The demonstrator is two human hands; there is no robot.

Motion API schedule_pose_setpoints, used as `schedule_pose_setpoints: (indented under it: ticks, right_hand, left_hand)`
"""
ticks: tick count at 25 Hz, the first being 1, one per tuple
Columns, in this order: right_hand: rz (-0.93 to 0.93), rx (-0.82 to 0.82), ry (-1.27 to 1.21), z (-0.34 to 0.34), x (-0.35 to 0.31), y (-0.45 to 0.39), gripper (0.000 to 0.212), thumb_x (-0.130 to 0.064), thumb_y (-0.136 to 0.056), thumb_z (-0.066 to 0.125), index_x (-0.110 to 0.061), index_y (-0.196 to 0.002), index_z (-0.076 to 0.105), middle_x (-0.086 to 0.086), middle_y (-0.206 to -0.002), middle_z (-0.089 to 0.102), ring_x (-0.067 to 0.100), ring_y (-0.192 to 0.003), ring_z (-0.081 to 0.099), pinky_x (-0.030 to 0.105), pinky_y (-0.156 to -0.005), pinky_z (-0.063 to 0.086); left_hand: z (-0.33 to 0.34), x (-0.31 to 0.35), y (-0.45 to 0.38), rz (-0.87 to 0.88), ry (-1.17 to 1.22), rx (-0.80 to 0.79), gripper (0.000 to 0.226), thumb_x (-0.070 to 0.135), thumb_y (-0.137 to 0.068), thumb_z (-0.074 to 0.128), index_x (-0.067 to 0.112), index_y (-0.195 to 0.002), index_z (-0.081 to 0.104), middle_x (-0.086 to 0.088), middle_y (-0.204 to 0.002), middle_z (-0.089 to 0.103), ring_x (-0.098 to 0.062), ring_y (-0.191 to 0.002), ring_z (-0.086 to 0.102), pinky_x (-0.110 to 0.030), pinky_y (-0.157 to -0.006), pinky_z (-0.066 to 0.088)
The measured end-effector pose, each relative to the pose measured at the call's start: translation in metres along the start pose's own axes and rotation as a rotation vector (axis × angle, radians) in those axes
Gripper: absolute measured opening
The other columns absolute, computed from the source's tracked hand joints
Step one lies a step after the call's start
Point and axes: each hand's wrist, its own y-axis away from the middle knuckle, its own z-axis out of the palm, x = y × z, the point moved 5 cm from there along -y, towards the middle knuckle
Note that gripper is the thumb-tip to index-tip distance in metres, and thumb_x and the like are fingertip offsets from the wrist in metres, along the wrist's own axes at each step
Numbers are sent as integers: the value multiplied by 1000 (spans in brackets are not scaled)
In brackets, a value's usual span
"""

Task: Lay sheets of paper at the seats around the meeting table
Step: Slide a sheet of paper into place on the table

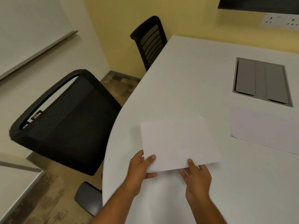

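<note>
A white sheet of paper point(179, 143) is held just above the white meeting table point(186, 81), near its curved left edge. My left hand point(140, 168) pinches the sheet's near left corner, thumb on top and fingers underneath. My right hand point(196, 177) pinches the near edge further right in the same way. A second white stack or sheet of paper point(265, 128) lies flat on the table to the right. A black mesh chair point(64, 120) stands at the table's left edge beside the held sheet. Another black mesh chair point(150, 41) stands at the far end.
A grey cable hatch point(260, 81) is set into the tabletop at the right. A whiteboard point(29, 31) hangs on the left wall. Wall sockets point(279, 21) and a dark screen point(258, 4) are on the far wall. A grey chair base point(87, 198) sits on the floor.
</note>
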Motion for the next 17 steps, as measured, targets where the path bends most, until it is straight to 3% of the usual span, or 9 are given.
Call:
schedule_pose_setpoints:
  ticks: [5,9,12,15,17]
  right_hand:
    - [145,114,-134,47,62,28,18,-1,-98,72,-1,-115,67,17,-116,73,32,-98,75,38,-72,66]
    - [227,161,-115,64,93,32,25,2,-95,74,6,-116,61,21,-115,72,34,-96,76,44,-85,62]
    - [280,152,-77,64,103,31,24,0,-96,73,8,-118,64,24,-113,74,36,-97,78,46,-89,62]
    - [323,122,-20,56,104,27,20,-4,-98,72,8,-114,69,26,-104,79,34,-89,81,44,-81,66]
    - [269,185,144,47,99,30,17,-14,-98,74,0,-107,70,22,-96,80,32,-79,81,40,-71,67]
  left_hand:
    - [-76,4,-24,35,-107,163,42,9,-90,80,28,-124,64,-5,-95,80,-27,-79,79,-31,-64,62]
    - [-107,14,-64,93,-232,197,50,3,-87,81,24,-127,61,-10,-105,72,-24,-87,76,-29,-68,64]
    - [-124,13,-86,122,-331,166,47,1,-86,81,22,-124,63,-7,-111,69,-24,-93,73,-38,-76,66]
    - [-139,11,-93,168,-470,182,43,6,-86,83,24,-120,64,0,-114,67,-19,-93,70,-40,-83,64]
    - [-146,14,-97,210,-540,162,43,10,-85,84,28,-118,62,2,-117,66,-14,-92,67,-36,-84,62]
